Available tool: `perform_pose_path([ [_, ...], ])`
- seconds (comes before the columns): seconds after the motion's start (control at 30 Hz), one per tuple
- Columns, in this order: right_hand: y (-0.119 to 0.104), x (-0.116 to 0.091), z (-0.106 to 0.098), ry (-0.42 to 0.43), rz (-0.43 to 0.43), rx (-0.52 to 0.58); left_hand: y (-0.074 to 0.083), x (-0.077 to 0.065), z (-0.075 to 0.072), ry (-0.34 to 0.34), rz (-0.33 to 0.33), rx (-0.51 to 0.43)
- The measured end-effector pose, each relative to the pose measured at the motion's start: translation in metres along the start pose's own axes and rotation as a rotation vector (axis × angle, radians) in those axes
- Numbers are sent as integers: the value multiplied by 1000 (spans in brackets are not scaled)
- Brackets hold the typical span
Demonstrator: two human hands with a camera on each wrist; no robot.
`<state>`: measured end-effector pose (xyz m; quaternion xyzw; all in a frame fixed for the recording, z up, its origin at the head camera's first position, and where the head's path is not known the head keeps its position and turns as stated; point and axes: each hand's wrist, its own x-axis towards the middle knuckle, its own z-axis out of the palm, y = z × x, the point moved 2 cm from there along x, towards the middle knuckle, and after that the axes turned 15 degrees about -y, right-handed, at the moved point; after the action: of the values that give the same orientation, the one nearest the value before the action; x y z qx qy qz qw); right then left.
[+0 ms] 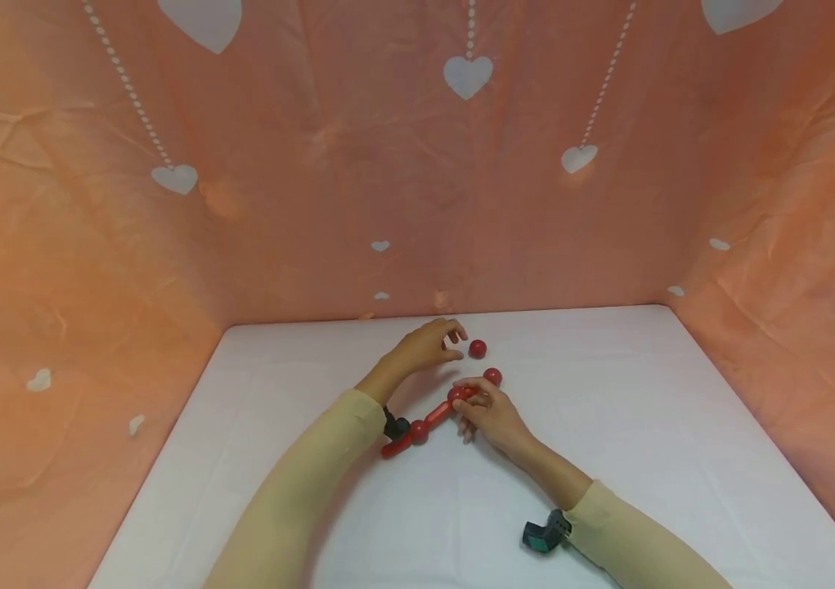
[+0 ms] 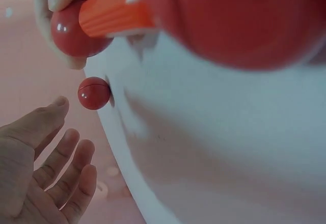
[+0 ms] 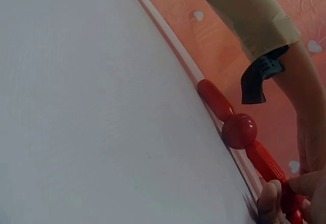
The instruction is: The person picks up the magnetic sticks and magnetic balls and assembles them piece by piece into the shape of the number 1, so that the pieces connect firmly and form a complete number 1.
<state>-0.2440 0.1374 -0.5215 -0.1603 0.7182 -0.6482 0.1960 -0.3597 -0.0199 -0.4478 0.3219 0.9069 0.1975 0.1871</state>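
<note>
A chain of red rods and balls lies slantwise over the white table, with one rod (image 1: pixel 439 413) between two balls. My right hand (image 1: pixel 494 417) pinches a ball (image 2: pixel 76 30) of this chain between thumb and fingers. Just beyond those fingers is another red ball (image 1: pixel 492 376); they hide how it joins the chain. The near end shows a rod (image 3: pixel 215 99) fixed to a ball (image 3: pixel 239 131) in the right wrist view. Above the chain, my left hand (image 1: pixel 428 343) hovers with relaxed, parted fingers, holding nothing. A separate red ball (image 2: pixel 94 93) rests close to its fingertips, apart from them.
The white table (image 1: pixel 645 425) ends at a back edge close behind the left hand. Orange cloth (image 1: pixel 358 188) with white hearts walls the back and sides. Dark devices are strapped to both wrists, the right one (image 1: pixel 545 533) hanging over the table.
</note>
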Motion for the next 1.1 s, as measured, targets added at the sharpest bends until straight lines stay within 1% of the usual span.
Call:
perform_pose_path([
  [0.2, 1, -1, 0, 10, 0, -12, 4, 11, -2, -23, -3, 28],
  [0.27, 0, -2, -1, 11, 2, -8, 5, 13, -2, -37, -4, 11],
  [0.4, -1, -2, 0, -2, 4, 7, 3, 16, -1, -72, -27, -43],
  [0.53, -2, -3, 0, -8, -8, 5, 0, 21, 0, -95, -42, -41],
  [0.67, -3, -2, -1, -5, -10, -2, 0, 27, 0, -104, -41, -28],
  [0.8, -3, -3, -1, -2, 3, -5, 0, 32, 0, -110, -54, -35],
  [1.1, -2, -3, -2, -4, -13, 8, 2, 41, 0, -121, -44, -17],
])
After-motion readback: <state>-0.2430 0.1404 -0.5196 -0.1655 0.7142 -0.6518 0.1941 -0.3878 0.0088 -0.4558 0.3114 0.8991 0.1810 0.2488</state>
